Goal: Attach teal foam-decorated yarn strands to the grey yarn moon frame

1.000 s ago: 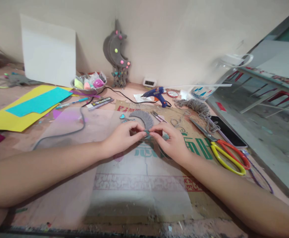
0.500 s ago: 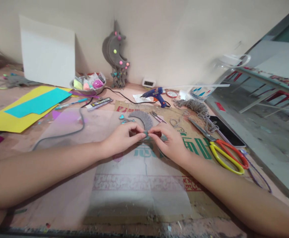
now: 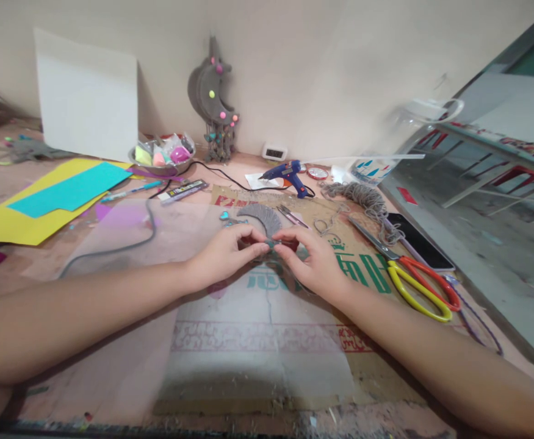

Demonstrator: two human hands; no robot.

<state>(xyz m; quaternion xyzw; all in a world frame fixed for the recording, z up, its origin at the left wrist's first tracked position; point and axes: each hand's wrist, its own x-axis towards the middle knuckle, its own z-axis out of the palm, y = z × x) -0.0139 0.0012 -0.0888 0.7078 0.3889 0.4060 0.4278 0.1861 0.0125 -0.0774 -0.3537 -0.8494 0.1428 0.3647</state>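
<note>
My left hand (image 3: 237, 251) and my right hand (image 3: 306, 257) meet in the middle, thumb and forefinger of each pinched together. Between the fingertips shows a small teal piece (image 3: 272, 243), mostly covered, so its shape is unclear. Just beyond lies a grey yarn-wrapped crescent moon (image 3: 263, 214), its lower end reaching the fingers. A teal heart charm (image 3: 224, 216) lies at the crescent's left. A thin strand (image 3: 269, 302) runs toward me on the translucent sheet (image 3: 257, 366) below my hands.
Scissors (image 3: 417, 286), a phone (image 3: 420, 241) and grey yarn (image 3: 358, 201) are at right. Behind the crescent stands a blue glue gun (image 3: 289, 177); its cord (image 3: 152, 222) loops left. Teal (image 3: 69, 189) and yellow sheets (image 3: 1, 219) lie left. A moon ornament (image 3: 212, 94) leans on the wall.
The right fingertips have shifted very slightly, and a bit more of the teal piece shows between the hands. Both pinches stay in place.
</note>
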